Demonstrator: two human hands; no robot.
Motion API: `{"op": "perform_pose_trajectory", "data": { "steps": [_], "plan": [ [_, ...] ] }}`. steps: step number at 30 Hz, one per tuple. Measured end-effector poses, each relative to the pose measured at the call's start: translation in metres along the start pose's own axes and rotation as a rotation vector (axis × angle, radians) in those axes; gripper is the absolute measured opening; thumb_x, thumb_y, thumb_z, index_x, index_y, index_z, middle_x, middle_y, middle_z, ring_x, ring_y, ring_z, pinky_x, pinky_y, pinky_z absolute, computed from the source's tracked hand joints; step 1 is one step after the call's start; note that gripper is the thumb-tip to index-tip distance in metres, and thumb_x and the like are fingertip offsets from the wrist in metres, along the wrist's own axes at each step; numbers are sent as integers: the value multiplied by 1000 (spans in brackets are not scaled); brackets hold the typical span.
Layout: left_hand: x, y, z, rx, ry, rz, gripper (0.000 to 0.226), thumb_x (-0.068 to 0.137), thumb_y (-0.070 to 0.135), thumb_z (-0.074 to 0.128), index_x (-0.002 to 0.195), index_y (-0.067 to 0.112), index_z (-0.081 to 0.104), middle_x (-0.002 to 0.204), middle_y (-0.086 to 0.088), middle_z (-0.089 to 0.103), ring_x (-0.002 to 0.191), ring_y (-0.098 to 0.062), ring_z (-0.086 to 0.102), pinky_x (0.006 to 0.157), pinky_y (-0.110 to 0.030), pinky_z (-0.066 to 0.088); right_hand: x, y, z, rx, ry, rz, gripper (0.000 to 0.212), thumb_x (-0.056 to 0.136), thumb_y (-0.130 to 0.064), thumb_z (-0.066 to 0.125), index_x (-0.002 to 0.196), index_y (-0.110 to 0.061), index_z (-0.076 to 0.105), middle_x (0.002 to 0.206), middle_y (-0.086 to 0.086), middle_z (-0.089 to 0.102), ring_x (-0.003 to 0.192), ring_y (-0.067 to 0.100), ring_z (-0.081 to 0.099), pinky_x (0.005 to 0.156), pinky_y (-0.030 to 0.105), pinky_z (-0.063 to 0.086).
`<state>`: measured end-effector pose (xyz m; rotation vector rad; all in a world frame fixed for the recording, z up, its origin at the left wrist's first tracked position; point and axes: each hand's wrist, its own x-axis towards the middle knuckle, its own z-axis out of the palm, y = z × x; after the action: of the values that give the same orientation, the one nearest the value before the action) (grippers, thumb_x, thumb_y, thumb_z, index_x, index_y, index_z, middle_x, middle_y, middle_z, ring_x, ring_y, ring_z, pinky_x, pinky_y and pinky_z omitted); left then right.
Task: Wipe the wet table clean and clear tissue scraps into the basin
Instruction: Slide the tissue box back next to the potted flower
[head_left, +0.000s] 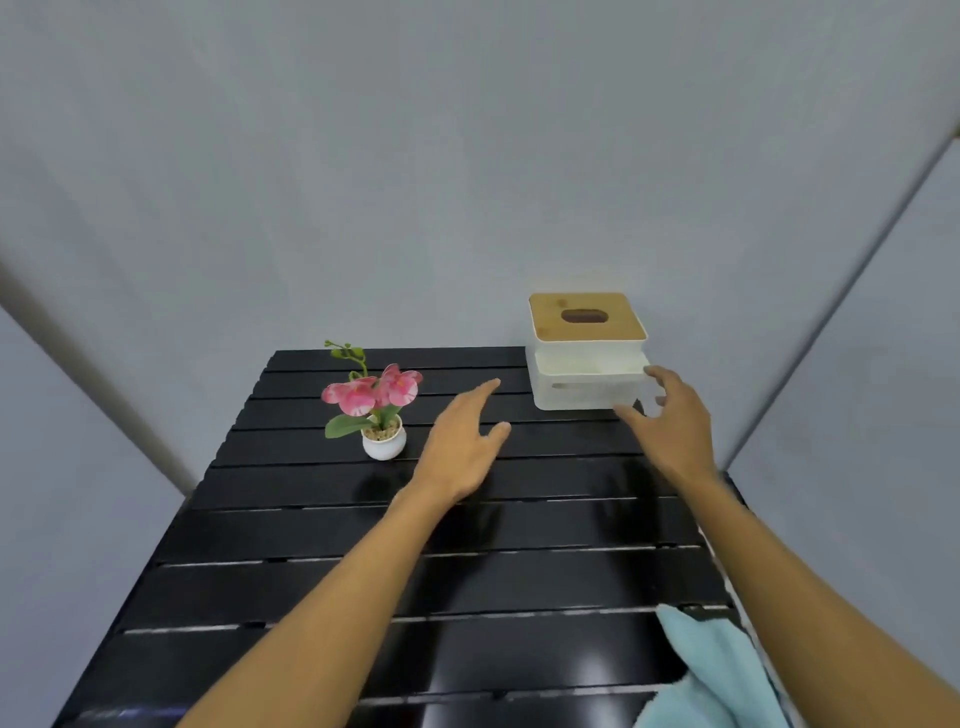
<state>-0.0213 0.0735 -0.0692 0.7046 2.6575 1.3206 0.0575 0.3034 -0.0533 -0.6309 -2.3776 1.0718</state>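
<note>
A black slatted table (322, 535) shines under the light. At its far right corner stands a white tissue box (587, 384) with a wooden lid and an oval slot. My right hand (675, 426) is open just beside the box's near right corner, fingers spread, apparently not quite touching it. My left hand (462, 441) hovers open over the middle of the table, fingers pointing toward the box. A light blue cloth (711, 675) lies at the near right edge. No tissue scraps or basin are in view.
A small white pot with pink artificial flowers (382, 415) stands left of my left hand. Grey walls close in behind and on both sides of the table.
</note>
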Motion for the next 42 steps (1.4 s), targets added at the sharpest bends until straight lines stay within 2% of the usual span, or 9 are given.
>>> {"op": "perform_pose_trajectory", "data": {
  "steps": [3,7,9,13,17,24,29,37,42],
  "plan": [
    [30,15,13,-13,9,-6,63,89,31,58,145,30,30,148,0,40,134,-18,38,111,-43,33,24,7,-7,-14,-44,-30,61,81,-26,72,135,-19,44,136,7,50,121,27,48,100,35,40],
    [62,28,29,2,-4,15,67,88,32,60,146,30,26,149,-2,37,133,-21,39,110,-44,34,48,8,-12,11,-105,-110,50,82,-13,70,128,-15,50,109,-6,51,97,13,48,71,-3,36],
    [75,32,38,11,-7,26,67,89,33,60,146,30,26,148,-2,37,131,-22,40,109,-44,35,60,13,-10,13,-135,-134,50,82,-15,70,127,-19,49,109,-7,53,99,17,53,69,2,36],
    [95,31,51,37,3,11,64,89,31,60,145,30,27,145,-4,39,127,-24,43,108,-44,36,74,27,-1,0,-204,-53,67,84,-26,69,141,-22,35,138,7,48,117,29,50,95,35,43],
    [102,21,59,0,31,2,59,88,29,62,140,34,35,135,-2,49,117,-23,51,102,-45,43,77,35,6,16,-206,-30,68,85,-29,67,143,-24,33,141,6,46,121,30,48,101,39,42],
    [95,17,66,-175,106,-4,53,89,22,61,135,41,40,123,-1,53,92,-10,62,85,-43,55,71,42,12,145,-146,-29,65,84,-26,70,140,-28,38,139,3,50,117,28,54,98,36,46],
    [78,9,57,-187,156,-14,53,90,22,59,136,42,41,128,3,52,95,-11,62,90,-38,53,60,34,17,161,-169,-39,60,87,-23,66,140,-28,39,138,3,52,114,25,56,98,37,46],
    [47,-13,25,-217,230,-64,52,89,18,60,134,40,45,119,1,56,93,-13,64,90,-38,53,27,2,38,222,-213,-24,56,89,-14,62,138,-31,41,132,0,57,98,12,58,86,19,46],
    [26,-25,5,-192,224,-84,54,89,19,59,134,45,43,118,3,59,92,-13,65,88,-39,53,8,-11,50,276,-257,-7,56,89,-12,61,137,-35,43,129,-4,59,99,10,59,64,1,44]
  ]
}}
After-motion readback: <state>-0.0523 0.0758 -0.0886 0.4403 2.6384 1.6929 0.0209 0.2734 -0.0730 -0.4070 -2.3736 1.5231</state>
